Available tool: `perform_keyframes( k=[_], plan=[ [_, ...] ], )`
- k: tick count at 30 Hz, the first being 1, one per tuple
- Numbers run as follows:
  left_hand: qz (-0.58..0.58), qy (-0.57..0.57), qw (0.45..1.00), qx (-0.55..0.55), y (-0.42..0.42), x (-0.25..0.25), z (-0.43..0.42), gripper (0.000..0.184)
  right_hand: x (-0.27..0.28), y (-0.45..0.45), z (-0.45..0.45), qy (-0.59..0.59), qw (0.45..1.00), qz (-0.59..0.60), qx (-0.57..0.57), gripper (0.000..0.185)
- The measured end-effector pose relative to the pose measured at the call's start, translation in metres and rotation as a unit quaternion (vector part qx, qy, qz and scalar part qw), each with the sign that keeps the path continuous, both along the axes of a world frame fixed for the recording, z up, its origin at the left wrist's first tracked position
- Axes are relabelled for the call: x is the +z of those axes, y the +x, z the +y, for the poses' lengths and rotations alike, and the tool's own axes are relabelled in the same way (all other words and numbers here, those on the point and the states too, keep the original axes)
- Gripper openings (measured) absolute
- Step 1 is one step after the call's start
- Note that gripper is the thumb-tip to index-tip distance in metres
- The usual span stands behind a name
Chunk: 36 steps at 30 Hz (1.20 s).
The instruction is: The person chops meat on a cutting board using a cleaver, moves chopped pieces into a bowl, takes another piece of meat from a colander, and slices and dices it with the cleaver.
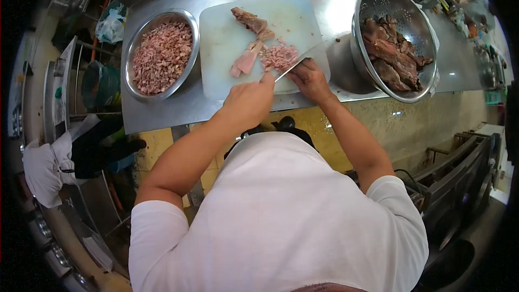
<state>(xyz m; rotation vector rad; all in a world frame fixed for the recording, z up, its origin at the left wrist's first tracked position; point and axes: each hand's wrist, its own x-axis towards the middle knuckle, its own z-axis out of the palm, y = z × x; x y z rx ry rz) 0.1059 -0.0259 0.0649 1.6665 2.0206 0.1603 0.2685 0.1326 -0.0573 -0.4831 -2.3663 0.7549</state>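
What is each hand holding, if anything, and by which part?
The left hand grips a knife at its handle end; whether the right hand, close by the blade, holds anything is unclear.

No lettering or number is readable.

The left forearm [213, 127] slants forward and inward, ending in the left hand [250, 101], which is curled closed. From the other side, the right forearm [351, 130] angles inward too; the right hand [309, 80] sits just beside, fingers [301, 71] bent (their tips partly hidden).
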Motion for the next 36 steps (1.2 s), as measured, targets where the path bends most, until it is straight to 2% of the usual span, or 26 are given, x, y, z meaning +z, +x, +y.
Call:
perform_keyframes(
  k=[2, 5, 7, 9, 11, 12, 17, 18, 20, 22, 23, 25, 31, 35, 36],
  plan=[
    [-0.004, -0.017, 1.000, 0.010, 0.002, -0.018, -0.004, 0.030, -0.002, 0.001, -0.005, 0.004, 1.000, 0.014, 0.002, 0.023],
    [0.012, 0.046, 0.999, -0.007, 0.002, -0.035, 0.022, 0.033, -0.003, 0.002, 0.001, 0.022, 0.999, 0.023, 0.024, 0.022],
    [0.001, 0.012, 1.000, -0.012, -0.003, -0.007, 0.026, 0.023, -0.001, 0.000, 0.001, 0.003, 1.000, 0.000, 0.012, 0.020],
    [0.002, -0.031, 0.999, -0.011, -0.003, 0.010, 0.007, 0.023, 0.001, -0.001, -0.002, 0.006, 1.000, 0.014, 0.001, 0.020],
    [-0.002, -0.075, 0.997, -0.001, 0.001, 0.002, 0.000, 0.024, -0.001, 0.002, -0.006, 0.010, 1.000, 0.024, 0.001, 0.019],
    [0.003, -0.055, 0.998, 0.013, 0.002, -0.017, 0.008, 0.027, -0.003, 0.002, -0.006, 0.000, 1.000, 0.006, 0.007, 0.019],
    [-0.036, 0.006, 0.999, 0.035, -0.030, -0.037, 0.021, 0.032, -0.008, -0.002, 0.001, 0.044, 0.999, -0.012, 0.022, 0.020],
    [0.000, 0.120, 0.992, 0.037, -0.038, -0.056, 0.008, 0.032, -0.008, -0.005, 0.002, 0.044, 0.999, -0.009, 0.029, 0.021],
    [0.030, 0.232, 0.972, 0.031, -0.039, -0.065, 0.000, 0.032, -0.007, -0.005, 0.000, 0.042, 0.999, -0.011, 0.026, 0.023],
    [-0.007, 0.120, 0.989, 0.082, -0.037, -0.052, -0.001, 0.028, 0.001, -0.016, -0.003, 0.022, 0.999, 0.007, 0.024, 0.024],
    [-0.008, 0.121, 0.989, 0.079, -0.034, -0.046, 0.001, 0.028, 0.003, -0.015, -0.004, 0.023, 1.000, 0.007, 0.021, 0.024],
    [-0.006, 0.010, 0.998, 0.057, -0.025, -0.031, 0.007, 0.026, 0.003, -0.013, -0.003, -0.010, 0.999, 0.027, -0.017, 0.023],
    [0.037, -0.015, 0.999, 0.011, -0.008, 0.032, -0.019, 0.021, -0.002, -0.007, 0.005, 0.019, 1.000, -0.011, -0.003, 0.022],
    [0.030, -0.044, 0.999, 0.007, -0.006, -0.008, -0.012, 0.020, -0.007, -0.007, 0.002, 0.004, 1.000, 0.000, 0.002, 0.021],
    [0.029, -0.020, 0.999, 0.008, -0.006, -0.020, 0.004, 0.020, -0.006, -0.008, 0.003, 0.007, 1.000, 0.008, 0.004, 0.021]
  ],
)
